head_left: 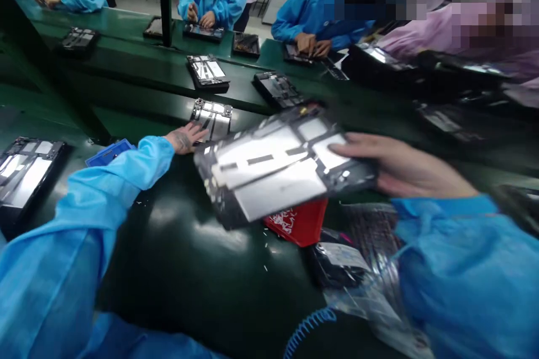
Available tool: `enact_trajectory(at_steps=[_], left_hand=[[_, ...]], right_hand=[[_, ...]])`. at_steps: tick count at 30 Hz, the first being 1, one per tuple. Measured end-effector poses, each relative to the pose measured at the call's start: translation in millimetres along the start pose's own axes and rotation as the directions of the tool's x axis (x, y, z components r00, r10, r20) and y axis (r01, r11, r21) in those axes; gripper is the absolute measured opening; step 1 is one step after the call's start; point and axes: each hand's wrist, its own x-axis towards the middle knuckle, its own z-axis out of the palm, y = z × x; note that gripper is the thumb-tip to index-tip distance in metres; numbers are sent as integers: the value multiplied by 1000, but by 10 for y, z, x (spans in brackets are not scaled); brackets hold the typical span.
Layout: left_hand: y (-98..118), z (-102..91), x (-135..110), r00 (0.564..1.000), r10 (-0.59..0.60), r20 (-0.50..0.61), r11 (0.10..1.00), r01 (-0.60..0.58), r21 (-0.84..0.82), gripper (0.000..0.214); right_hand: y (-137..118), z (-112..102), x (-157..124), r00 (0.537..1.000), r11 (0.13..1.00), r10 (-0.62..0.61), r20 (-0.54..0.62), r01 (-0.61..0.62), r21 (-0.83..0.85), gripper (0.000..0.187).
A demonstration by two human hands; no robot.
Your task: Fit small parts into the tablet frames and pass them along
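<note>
My right hand point(415, 165) grips an opened tablet point(269, 162) by its right end, thumb on top. The tablet is tilted above the bench, its silver battery panels and dark frame facing up, slightly blurred. My left hand point(185, 137) reaches forward with its fingers stretched out. Its fingertips are at the left edge of another opened tablet point(217, 115) lying on the bench; whether they touch it I cannot tell. Under the held tablet, partly hidden, stands a red bin point(309, 224) with small white pieces in it.
A blue tray point(110, 152) and a tablet point(27, 171) lie at left. Plastic bags point(374, 258) and a coiled blue cord point(309, 328) are at lower right. More tablets point(208, 72) sit along the green line point(138, 76). A dark post point(50, 61) slants at left; co-workers sit opposite.
</note>
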Motion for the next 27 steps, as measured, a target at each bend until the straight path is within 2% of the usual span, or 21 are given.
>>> enact_trajectory(at_steps=[1,2,3,5,7,8,9,10,12,13,14,16,18,20,22,25,27], left_hand=[[3,-147,-109,1000,-26,2,1000,26,6,52],[26,-299,-270,998,-60,-19,998,60,5,53],[70,-442,-487,993,-98,-64,995,97,-19,49],[208,-635,-1059,956,-164,-244,982,134,-134,35],[371,-625,-1731,940,-210,-269,952,134,-274,31],[442,-537,-2063,922,-286,-261,925,194,-328,29],[496,-405,-2371,875,-403,-267,879,290,-378,28],[532,-244,-2647,822,-522,-228,814,399,-422,26],[550,97,-3074,704,-692,-158,681,565,-466,23],[541,245,-3226,641,-747,-178,636,610,-471,22],[527,364,-3339,600,-776,-196,611,638,-469,21],[500,505,-3474,541,-804,-247,589,667,-457,21],[480,541,-3520,515,-813,-272,580,683,-444,22],[462,530,-3511,506,-817,-277,576,696,-429,22],[435,525,-3467,510,-818,-266,575,710,-407,21],[381,564,-3380,507,-831,-231,557,745,-368,18],[362,594,-3336,498,-842,-208,540,767,-346,15]], right_hand=[[137,88,-53,973,985,133,187,-150,82,14],[270,208,-86,921,960,197,335,-251,124,14],[395,348,-99,873,948,210,440,-293,129,15],[600,644,-81,757,949,208,619,-309,59,24],[731,906,-23,631,964,210,747,-262,-49,35],[769,1016,12,593,973,208,778,-206,-103,37],[793,1111,46,588,979,202,783,-127,-157,38],[807,1193,78,613,976,190,767,-31,-216,36],[820,1335,126,703,918,141,697,171,-358,29],[825,1398,143,739,870,113,664,249,-425,27],[829,1457,156,763,825,90,640,303,-477,27],[831,1561,168,792,765,52,609,360,-534,31],[823,1631,142,824,730,-5,567,390,-561,37],[821,1638,34,850,706,-127,510,439,-556,41],[874,1545,-197,847,721,-284,449,497,-482,41],[1185,1185,-746,834,785,-437,336,536,-309,41],[1569,840,-1156,862,804,-470,190,507,-310,38]])
